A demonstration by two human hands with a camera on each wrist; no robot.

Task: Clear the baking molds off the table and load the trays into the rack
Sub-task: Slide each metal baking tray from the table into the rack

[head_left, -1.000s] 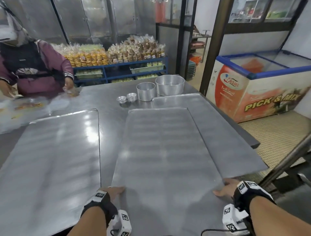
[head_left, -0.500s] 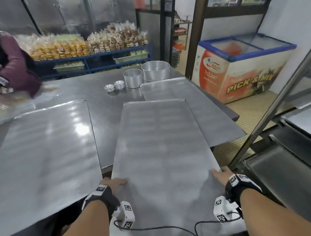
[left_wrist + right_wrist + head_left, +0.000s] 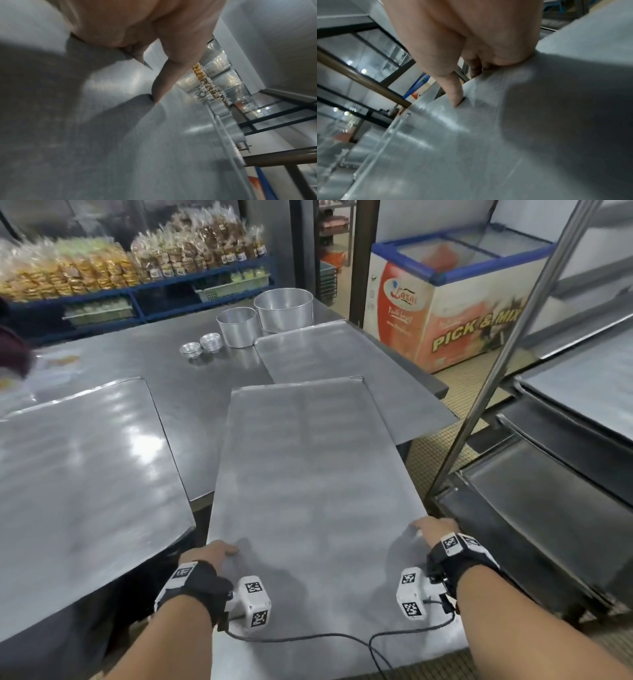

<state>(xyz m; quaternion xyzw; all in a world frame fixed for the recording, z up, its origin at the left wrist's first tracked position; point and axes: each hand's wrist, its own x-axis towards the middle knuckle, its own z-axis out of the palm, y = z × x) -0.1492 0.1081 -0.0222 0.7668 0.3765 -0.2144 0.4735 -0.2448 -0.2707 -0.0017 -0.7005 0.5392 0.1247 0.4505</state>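
A long flat metal tray [image 3: 308,474] hangs in front of me, lifted partly off the table's near edge. My left hand [image 3: 212,553] grips its left side near the close end, thumb [image 3: 164,83] on top and fingers underneath. My right hand [image 3: 433,530] grips the right side the same way, thumb [image 3: 453,89] pressed on the surface. Two more trays lie on the table: one at the left [image 3: 78,491], one at the right [image 3: 342,364]. Two round baking tins [image 3: 236,326] [image 3: 283,309] and small foil molds [image 3: 200,345] stand at the table's far end.
A tray rack [image 3: 565,474] stands close at my right, with a slanted upright post [image 3: 507,347] and trays on its runners. A chest freezer [image 3: 452,302] is beyond it. Blue shelves of packaged goods [image 3: 137,268] line the back. Another person's sleeve [image 3: 13,350] shows at the far left.
The tray has come back off the table toward me and turned slightly right, both hands keeping their grip. The view has swung right, bringing the rack into sight.
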